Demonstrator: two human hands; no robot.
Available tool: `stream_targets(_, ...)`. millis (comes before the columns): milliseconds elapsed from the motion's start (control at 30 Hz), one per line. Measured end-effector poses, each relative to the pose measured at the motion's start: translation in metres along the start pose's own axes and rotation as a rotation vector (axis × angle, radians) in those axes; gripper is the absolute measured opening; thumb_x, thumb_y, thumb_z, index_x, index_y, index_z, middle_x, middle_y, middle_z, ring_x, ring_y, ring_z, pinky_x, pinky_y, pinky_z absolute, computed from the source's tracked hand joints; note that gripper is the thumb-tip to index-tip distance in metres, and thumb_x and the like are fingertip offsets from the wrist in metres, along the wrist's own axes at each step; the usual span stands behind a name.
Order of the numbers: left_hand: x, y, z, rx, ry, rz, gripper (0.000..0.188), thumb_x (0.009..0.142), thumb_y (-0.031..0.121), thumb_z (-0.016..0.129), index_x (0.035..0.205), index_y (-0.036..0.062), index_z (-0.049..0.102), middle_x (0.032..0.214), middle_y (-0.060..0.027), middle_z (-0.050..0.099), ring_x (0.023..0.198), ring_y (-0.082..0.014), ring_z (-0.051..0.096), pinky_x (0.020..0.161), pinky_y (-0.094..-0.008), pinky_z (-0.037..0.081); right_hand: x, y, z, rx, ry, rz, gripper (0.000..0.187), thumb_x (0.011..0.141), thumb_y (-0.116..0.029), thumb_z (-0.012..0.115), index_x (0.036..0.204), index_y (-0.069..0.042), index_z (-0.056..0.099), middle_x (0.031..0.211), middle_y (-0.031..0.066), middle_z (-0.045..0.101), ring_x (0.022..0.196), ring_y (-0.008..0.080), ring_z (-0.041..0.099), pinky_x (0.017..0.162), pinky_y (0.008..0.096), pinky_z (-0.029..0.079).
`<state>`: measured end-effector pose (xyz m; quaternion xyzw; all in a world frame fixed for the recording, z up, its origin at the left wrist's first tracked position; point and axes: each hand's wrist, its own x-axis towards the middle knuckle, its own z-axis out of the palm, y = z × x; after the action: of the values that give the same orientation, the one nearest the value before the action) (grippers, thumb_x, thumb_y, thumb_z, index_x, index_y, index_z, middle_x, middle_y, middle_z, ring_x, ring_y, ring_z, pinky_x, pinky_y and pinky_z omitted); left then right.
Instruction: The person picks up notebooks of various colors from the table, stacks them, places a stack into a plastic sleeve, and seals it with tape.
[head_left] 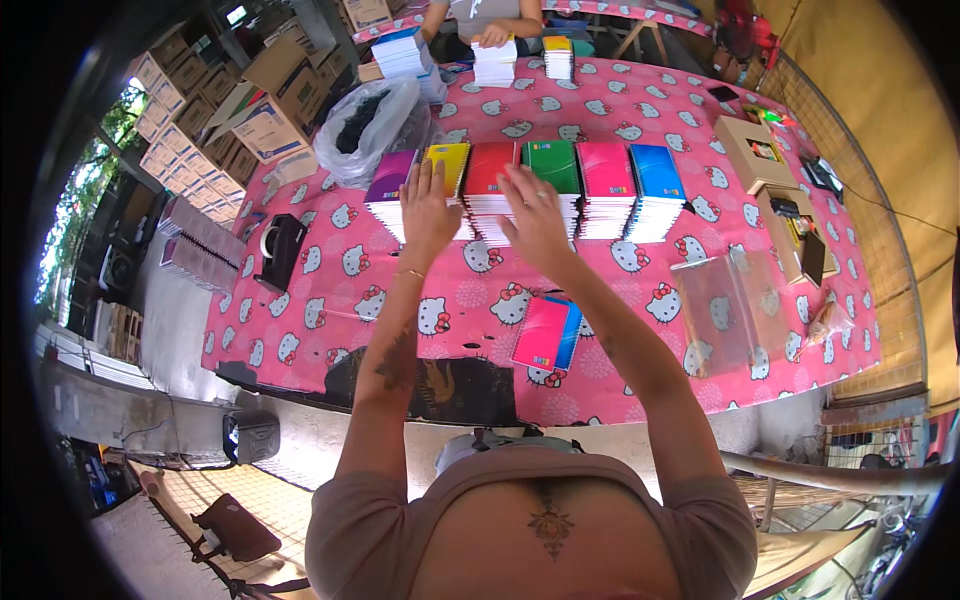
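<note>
A row of spiral notebook stacks stands across the table in front of me: purple (pixel 390 175), yellow (pixel 455 163), red (pixel 488 160), green (pixel 552 160), pink (pixel 606 172) and blue (pixel 655 172). My left hand (pixel 430 215) lies with fingers stretched over the purple and yellow stacks, touching their near side. Fingers apart, my right hand (pixel 535 212) rests over the red and green stacks. Neither hand grips anything. Closer to me, a loose pink notebook (pixel 538 335) overlaps a blue notebook (pixel 573 335).
A bulging clear plastic bag (pixel 370 130) and a black tape dispenser (pixel 282 250) are at left. Clear plastic sheets (pixel 730 310) and open cardboard boxes (pixel 790 225) lie at right. Across the table, a person's hand (pixel 495 37) touches a notebook stack (pixel 494 65).
</note>
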<state>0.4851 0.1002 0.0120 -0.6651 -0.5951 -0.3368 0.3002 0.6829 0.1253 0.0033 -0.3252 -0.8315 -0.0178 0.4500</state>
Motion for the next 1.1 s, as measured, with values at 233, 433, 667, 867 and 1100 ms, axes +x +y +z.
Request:
stream_targets(233, 0.011, -0.010, -0.070, -0.196, -0.271, -0.160, 0.030, 0.091, 0.009, 0.062, 0.121, 0.0067, 0.062, 0.078, -0.0160, 0.067, 0.069, -0.0318, 0.067, 0.063, -0.0435, 0.052, -0.001, 0.018, 0.037, 0.017, 0.005, -0.065, 0.037, 0.072, -0.007, 0.072, 0.108, -0.011, 0.066, 0.119, 0.0047, 0.064, 0.108, 0.0272, 0.060, 0.102, 0.0442, 0.039)
stream_targets(433, 0.015, 0.033, -0.113, -0.573, -0.750, -0.025, 0.022, 0.097, 0.024, 0.057, 0.096, 0.0053, 0.067, 0.066, -0.0171, 0.063, 0.065, -0.0329, 0.066, 0.057, -0.0422, 0.051, -0.160, 0.052, -0.047, 0.732, -0.284, 0.368, 0.036, 0.070, 0.015, 0.057, 0.096, -0.008, 0.066, 0.116, 0.0095, 0.069, 0.118, 0.0301, 0.060, 0.101, 0.0439, 0.044)
stream_targets(667, -0.084, 0.071, -0.032, -0.465, -0.767, -0.115, 0.045, 0.099, 0.046, 0.048, 0.083, 0.0107, 0.071, 0.067, -0.0143, 0.066, 0.063, -0.0381, 0.066, 0.055, -0.0487, 0.050, -0.215, 0.045, -0.071, 0.921, -0.090, 0.645, 0.044, 0.069, 0.028, 0.044, 0.089, -0.004, 0.067, 0.137, 0.0154, 0.059, 0.125, 0.0244, 0.057, 0.100, 0.0335, 0.047)
stream_targets(867, -0.095, 0.043, -0.043, -0.324, -0.794, -0.123, 0.046, 0.097, 0.045, 0.052, 0.073, 0.0117, 0.071, 0.056, -0.0127, 0.061, 0.054, -0.0352, 0.063, 0.053, -0.0485, 0.050, -0.213, 0.039, -0.088, 0.974, 0.029, 0.590, 0.044, 0.070, 0.029, 0.044, 0.090, -0.003, 0.067, 0.137, 0.0174, 0.058, 0.123, 0.0237, 0.058, 0.100, 0.0320, 0.046)
stream_targets(1100, -0.082, 0.103, -0.028, -0.263, -0.903, 0.091, 0.030, 0.096, 0.038, 0.052, 0.104, 0.0147, 0.069, 0.075, -0.0120, 0.070, 0.068, -0.0366, 0.068, 0.059, -0.0483, 0.053, -0.193, 0.059, -0.071, 0.610, -0.577, 0.360, 0.045, 0.073, 0.023, 0.045, 0.098, -0.005, 0.071, 0.127, 0.0178, 0.065, 0.119, 0.0314, 0.060, 0.098, 0.0381, 0.048)
